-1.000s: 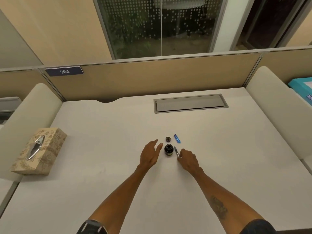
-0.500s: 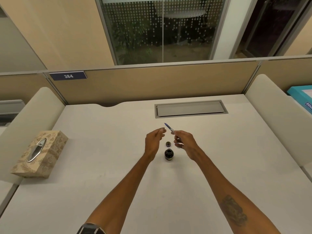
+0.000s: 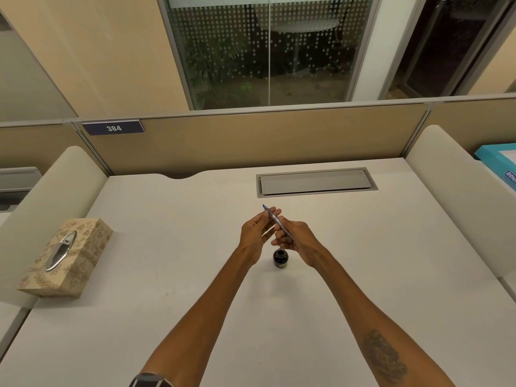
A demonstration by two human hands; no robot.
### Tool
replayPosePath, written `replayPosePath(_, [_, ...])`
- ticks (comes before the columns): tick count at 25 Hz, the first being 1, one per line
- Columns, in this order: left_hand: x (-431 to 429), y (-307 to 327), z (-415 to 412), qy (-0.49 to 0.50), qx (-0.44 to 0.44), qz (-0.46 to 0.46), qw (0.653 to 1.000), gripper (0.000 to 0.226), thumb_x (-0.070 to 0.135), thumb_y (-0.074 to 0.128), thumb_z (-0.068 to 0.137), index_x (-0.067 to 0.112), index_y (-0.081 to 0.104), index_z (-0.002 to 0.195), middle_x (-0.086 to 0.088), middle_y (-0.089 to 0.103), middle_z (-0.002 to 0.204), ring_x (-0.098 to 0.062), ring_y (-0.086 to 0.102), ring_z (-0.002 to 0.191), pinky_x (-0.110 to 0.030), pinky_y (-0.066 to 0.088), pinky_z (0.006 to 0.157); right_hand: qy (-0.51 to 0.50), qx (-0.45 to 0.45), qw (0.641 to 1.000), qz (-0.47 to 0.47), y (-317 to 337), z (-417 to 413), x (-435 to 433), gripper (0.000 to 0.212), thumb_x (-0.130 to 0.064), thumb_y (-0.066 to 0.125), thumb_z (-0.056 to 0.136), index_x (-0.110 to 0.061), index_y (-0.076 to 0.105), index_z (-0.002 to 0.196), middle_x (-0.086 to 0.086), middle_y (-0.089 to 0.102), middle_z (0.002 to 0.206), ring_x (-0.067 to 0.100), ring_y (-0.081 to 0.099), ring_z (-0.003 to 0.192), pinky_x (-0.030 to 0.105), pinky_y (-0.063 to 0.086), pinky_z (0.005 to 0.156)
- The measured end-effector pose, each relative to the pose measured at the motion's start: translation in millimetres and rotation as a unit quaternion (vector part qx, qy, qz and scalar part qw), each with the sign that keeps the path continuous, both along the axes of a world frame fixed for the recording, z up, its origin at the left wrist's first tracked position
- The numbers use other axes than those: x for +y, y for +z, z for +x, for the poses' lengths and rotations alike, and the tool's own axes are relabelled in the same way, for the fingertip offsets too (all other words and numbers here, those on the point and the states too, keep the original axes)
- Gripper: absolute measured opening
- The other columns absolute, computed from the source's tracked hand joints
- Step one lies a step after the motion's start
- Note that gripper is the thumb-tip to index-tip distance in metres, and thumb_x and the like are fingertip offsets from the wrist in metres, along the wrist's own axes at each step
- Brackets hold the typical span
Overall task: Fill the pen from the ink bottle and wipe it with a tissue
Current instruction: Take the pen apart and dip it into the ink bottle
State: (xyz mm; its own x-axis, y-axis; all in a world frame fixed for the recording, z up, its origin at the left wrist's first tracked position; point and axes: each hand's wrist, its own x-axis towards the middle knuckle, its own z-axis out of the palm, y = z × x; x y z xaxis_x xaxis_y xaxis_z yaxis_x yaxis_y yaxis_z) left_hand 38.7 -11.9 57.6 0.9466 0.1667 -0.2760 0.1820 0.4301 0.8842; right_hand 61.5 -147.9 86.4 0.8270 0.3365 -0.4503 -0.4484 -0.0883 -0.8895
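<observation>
Right hand fingers were curled round the lower part of the pen, gripping it. Left hand fingers were narrowly pinched on the pen's upper part, thumb and fingertips touching the barrel near its blue tip. Pen was held in the air at frame centre, tilted, tip pointing to the upper left, lower end hidden in the right hand. Both hands were raised above the desk, touching each other around the pen.

Ink bottle stood upright on the desk just below the hands, between the two wrists, mouth uncapped, dark ink inside. Its cap could not be seen; hidden or out of view, cannot tell.

Both forearms ran in from the bottom edge of the frame. Right forearm had a dark tattoo at lower right. A dark band sat on the left arm at the bottom edge.

Tissue box, patterned beige, oval slot on top, lay at the left of the frame, well apart from the hands. A grey cable hatch was set in the desk above the hands. A divider panel ran behind the desk, with a blue tag reading 384 at upper left. A teal box showed at the right edge. Window glass filled the top centre.
</observation>
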Motion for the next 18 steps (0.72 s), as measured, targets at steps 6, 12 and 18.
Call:
replayPosePath(6, [-1.4,6.8,4.1,0.005,0.018,0.009,1.000,0.025,0.021,0.049,0.104,0.010,0.070,0.112,-0.009,0.074,0.116,-0.018,0.073,0.102,-0.041,0.051,0.104,-0.023,-0.014,1.000,0.003,-2.6,-1.4,5.1,0.036,-0.039,0.056,0.097,-0.008,0.066,0.082,0.005,0.064,0.067,0.018,0.066,0.060,0.034,0.055,0.070])
replayPosePath(12, [-6.2,6.6,4.3,0.043,0.045,0.020,0.998,0.023,0.025,0.055,0.101,0.014,0.073,0.109,-0.007,0.074,0.116,-0.026,0.066,0.116,-0.037,0.053,0.094,-0.046,-0.058,0.997,0.005,-12.4,-4.6,3.0,0.031,-0.033,0.072,0.088,-0.007,0.069,0.103,0.012,0.077,0.094,0.025,0.075,0.086,0.051,0.057,0.091])
replayPosePath(18, [-3.2,2.3,0.8,0.021,0.044,0.033,0.998,0.032,0.024,0.058,0.099,0.008,0.069,0.125,-0.008,0.067,0.131,-0.025,0.060,0.125,-0.036,0.050,0.103,-0.056,0.028,0.998,0.030,-3.0,-3.8,-3.4,0.027,-0.037,0.069,0.089,-0.018,0.072,0.108,0.004,0.077,0.104,0.021,0.071,0.103,0.041,0.051,0.097])
